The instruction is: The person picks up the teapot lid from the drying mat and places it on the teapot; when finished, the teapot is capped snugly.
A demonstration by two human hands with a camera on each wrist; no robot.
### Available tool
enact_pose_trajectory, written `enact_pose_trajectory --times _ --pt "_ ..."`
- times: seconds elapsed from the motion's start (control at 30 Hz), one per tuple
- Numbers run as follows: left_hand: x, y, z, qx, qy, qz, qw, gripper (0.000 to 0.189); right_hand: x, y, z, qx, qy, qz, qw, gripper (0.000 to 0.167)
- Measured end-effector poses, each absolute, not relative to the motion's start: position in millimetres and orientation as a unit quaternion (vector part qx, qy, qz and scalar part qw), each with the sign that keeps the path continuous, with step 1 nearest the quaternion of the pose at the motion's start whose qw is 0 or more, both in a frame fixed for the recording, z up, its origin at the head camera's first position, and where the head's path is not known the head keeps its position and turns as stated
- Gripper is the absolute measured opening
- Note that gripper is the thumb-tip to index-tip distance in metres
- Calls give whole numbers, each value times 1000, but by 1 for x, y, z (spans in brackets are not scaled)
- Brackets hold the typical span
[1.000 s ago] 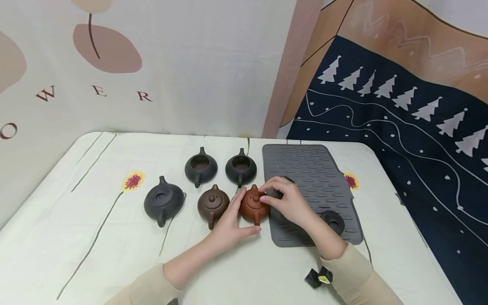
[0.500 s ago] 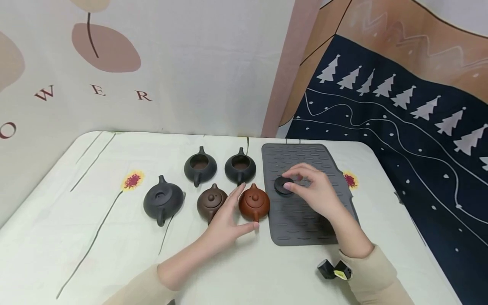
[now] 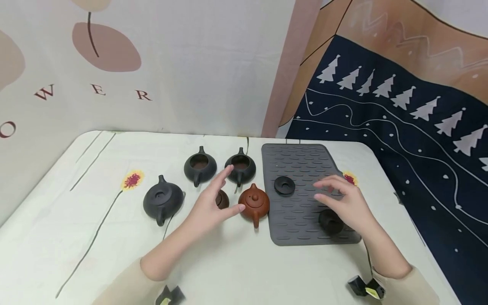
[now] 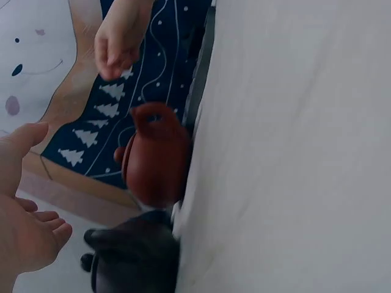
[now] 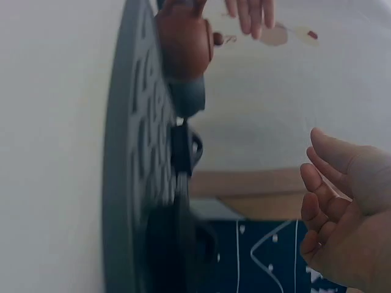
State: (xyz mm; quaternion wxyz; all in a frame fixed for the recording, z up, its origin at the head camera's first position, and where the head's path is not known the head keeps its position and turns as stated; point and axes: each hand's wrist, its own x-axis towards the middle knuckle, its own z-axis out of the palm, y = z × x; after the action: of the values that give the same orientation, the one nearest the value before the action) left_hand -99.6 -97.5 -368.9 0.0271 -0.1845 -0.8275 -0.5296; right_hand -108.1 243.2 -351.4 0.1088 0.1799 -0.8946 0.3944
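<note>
The right hand [image 3: 345, 203], right of centre in the frame, hangs above a grey ribbed mat [image 3: 297, 235], thumb and fingers apart, gripping nothing. The left hand [image 3: 207, 212], at lower centre, is spread and holds nothing, hiding most of a dark-brown, round teapot [image 3: 223, 200]. A black round disc with a hollow middle [image 3: 284, 185], probably a lid, lies on the mat's left half; another dark round piece [image 3: 331, 222] sits lower right. A good pickup would likely pinch opposite rims and lift level, the left fingers steadying a pot without nudging the lidded red-brown teapot [image 3: 254, 205].
</note>
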Motion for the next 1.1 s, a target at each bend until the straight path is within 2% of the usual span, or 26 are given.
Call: enact_pose_trajectory --times 0.17,0.53,0.8,1.1 --pt "-110 -112 -361 -150 -843 -515 39 90 -96 266 -357 166 -906 374 112 22" --pt "-143 -150 -373 -82 -856 -506 68 90 -85 293 -372 141 -929 341 33 25" --pt "-159 -163 -389 -25 -845 -532 53 94 -85 306 -386 168 -923 347 7 24" --pt "-167 -156 -395 16 -844 -534 48 93 -87 310 -400 186 -913 363 -6 20"
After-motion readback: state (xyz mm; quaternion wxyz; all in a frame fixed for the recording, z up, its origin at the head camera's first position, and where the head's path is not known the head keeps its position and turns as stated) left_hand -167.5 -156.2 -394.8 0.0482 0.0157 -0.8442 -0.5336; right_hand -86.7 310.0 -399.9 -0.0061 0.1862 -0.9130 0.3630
